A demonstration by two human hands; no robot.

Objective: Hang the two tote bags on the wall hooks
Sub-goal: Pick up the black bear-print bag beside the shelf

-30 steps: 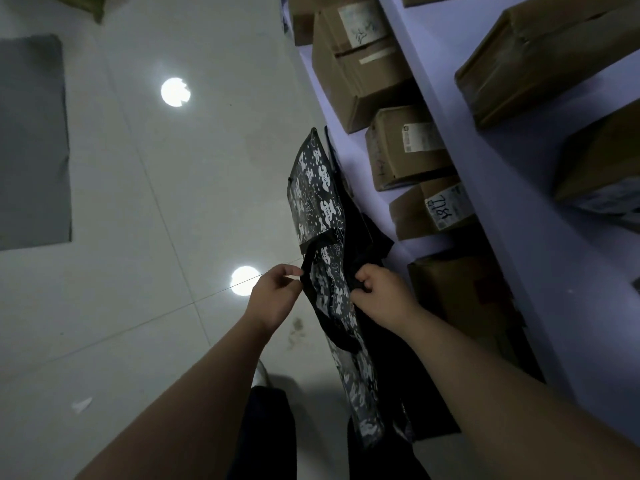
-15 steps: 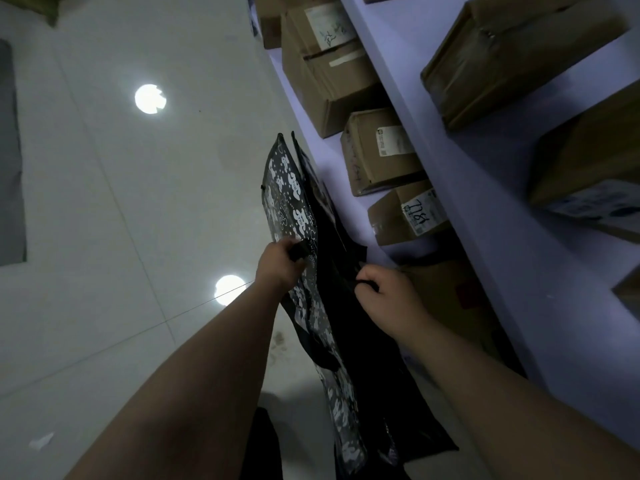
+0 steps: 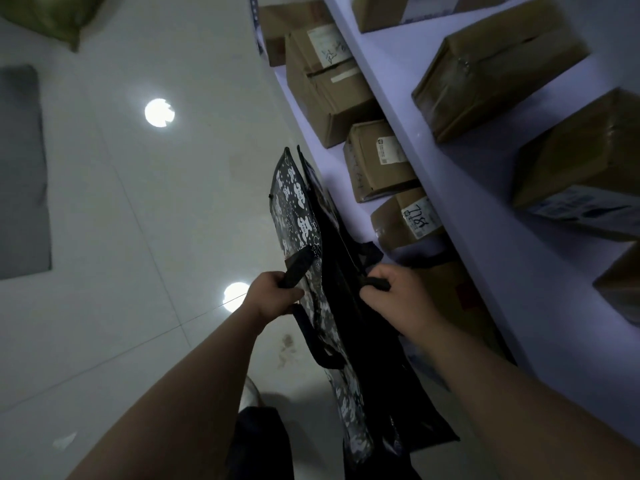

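A black tote bag with a white cartoon print (image 3: 294, 209) hangs edge-on in the middle of the head view. My left hand (image 3: 273, 296) is closed around its black strap on the left side. A plain black tote bag (image 3: 349, 271) hangs pressed against it on the right, and my right hand (image 3: 394, 292) grips that bag's black strap. A second strap loop of the printed bag (image 3: 318, 348) dangles below my left hand. No wall hooks are in view.
A pale shelf unit (image 3: 460, 188) runs along the right, loaded with several cardboard boxes (image 3: 332, 84). Glossy white floor tiles (image 3: 138, 209) lie to the left with two lamp reflections. A grey mat (image 3: 20, 168) lies far left. My legs show at the bottom.
Both hands have closed more firmly on the straps and pulled them apart a little. The bags hang in nearly the same spot by the shelf; the camera has shifted slightly.
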